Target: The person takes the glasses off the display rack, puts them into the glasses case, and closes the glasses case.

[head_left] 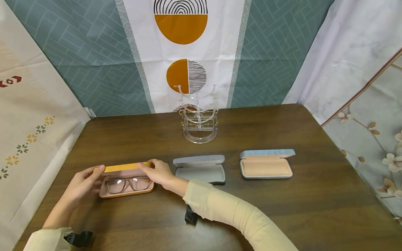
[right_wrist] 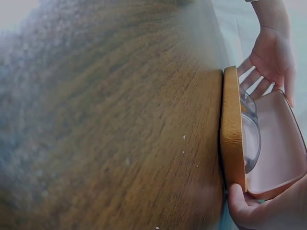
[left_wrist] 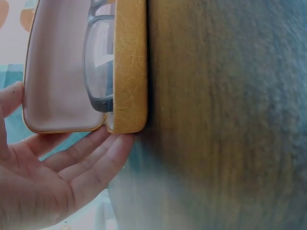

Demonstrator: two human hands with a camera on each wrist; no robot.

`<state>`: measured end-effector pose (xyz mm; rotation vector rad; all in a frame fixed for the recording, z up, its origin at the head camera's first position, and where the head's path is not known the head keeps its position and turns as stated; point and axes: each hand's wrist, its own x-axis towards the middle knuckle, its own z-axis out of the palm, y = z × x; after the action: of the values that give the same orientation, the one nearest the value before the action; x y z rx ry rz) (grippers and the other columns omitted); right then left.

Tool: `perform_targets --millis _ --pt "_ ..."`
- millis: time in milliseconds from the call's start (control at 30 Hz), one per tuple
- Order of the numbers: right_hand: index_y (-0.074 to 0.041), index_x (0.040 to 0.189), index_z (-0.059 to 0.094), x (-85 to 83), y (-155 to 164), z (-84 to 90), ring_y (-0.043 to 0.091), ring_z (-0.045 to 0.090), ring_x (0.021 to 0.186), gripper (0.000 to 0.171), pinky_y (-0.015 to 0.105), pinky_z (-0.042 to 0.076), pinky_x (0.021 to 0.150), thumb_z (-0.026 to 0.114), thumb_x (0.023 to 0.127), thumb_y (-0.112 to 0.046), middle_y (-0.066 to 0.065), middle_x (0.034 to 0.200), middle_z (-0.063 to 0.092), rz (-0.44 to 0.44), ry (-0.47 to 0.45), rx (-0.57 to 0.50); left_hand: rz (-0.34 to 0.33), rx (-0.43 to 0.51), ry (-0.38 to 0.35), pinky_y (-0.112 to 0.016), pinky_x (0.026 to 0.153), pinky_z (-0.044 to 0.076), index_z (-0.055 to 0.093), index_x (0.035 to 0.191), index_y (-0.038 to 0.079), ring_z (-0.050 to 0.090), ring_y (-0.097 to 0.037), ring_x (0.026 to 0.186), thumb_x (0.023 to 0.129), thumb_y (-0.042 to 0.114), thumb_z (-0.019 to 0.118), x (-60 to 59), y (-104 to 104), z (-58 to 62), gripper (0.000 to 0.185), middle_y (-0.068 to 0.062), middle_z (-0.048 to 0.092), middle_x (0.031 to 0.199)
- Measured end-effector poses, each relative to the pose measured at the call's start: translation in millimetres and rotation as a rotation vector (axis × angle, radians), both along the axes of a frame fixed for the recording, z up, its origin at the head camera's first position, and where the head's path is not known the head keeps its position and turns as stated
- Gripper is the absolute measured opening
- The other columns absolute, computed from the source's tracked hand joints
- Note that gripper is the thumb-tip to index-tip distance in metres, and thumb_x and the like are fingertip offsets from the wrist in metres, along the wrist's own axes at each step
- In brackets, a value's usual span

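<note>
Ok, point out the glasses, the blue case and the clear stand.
glasses (head_left: 128,184), head view, on the lenses inside the orange case.
blue case (head_left: 266,167), head view, on its tan lining.
clear stand (head_left: 199,115), head view, on its middle tiers.

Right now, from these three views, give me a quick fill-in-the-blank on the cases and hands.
1. The folded glasses lie inside the open ____-lidded case.
2. The number of open cases on the dark wooden table is ____.
3. The clear acrylic stand is at the table's ____ edge.
4. The left hand and right hand touch opposite ____ of that case.

Missing words: yellow; three; far; ends
</note>
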<state>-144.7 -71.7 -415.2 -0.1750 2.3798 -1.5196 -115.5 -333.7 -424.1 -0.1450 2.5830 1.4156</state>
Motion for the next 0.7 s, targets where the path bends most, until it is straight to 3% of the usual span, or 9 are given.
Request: perform_targets --millis 100,167,467,567,700 --pt "-0.008 0.113 0.060 -0.3 -0.1 -0.5 0.013 0.056 0.092 0.050 0.026 0.046 0.077 0.058 0.084 -0.049 0.001 0.104 0.062 0.002 -0.001 0.001 -0.024 -0.024 -0.013 -0.036 0.065 0.054 0.025 0.137 -0.010 0.058 -0.033 0.097 0.096 0.043 0.036 6.9 15.0 21.5 0.068 -0.035 0.040 0.126" --pt "-0.008 0.115 0.060 -0.5 0.4 -1.0 0.014 0.056 0.094 0.051 0.026 0.046 0.077 0.059 0.083 -0.048 0.002 0.106 0.062 0.007 0.000 -0.002 -0.045 -0.027 -0.012 -0.036 0.065 0.054 0.024 0.138 -0.010 0.055 -0.038 0.100 0.097 0.040 0.035 9.2 20.4 29.5 0.066 -0.038 0.034 0.128" --pt "-0.012 0.113 0.062 0.4 3.3 1.6 0.010 0.054 0.087 0.045 0.023 0.045 0.072 0.063 0.082 -0.045 -0.002 0.102 0.062 0.029 0.000 -0.004 -0.076 0.016 0.000 -0.037 0.067 0.054 0.034 0.133 -0.008 0.058 -0.031 0.098 0.097 0.036 0.039 10.5 16.0 28.9 0.057 -0.035 0.034 0.129" --pt "-0.013 0.114 0.062 0.9 3.7 1.6 0.010 0.054 0.089 0.046 0.023 0.045 0.073 0.065 0.081 -0.043 -0.002 0.105 0.062 0.033 -0.004 0.005 -0.080 0.033 0.013 -0.037 0.067 0.054 0.041 0.130 -0.007 0.060 -0.016 0.092 0.097 0.034 0.042 11.0 12.9 27.6 0.052 -0.026 0.042 0.124" --pt "-0.011 0.117 0.061 1.6 3.8 1.2 0.009 0.054 0.090 0.047 0.021 0.045 0.073 0.069 0.079 -0.039 0.000 0.109 0.061 0.039 -0.007 -0.017 -0.090 0.095 0.033 -0.036 0.067 0.054 0.051 0.125 0.001 0.058 -0.002 0.088 0.096 0.026 0.046 11.4 7.3 25.4 0.039 0.003 0.052 0.110"
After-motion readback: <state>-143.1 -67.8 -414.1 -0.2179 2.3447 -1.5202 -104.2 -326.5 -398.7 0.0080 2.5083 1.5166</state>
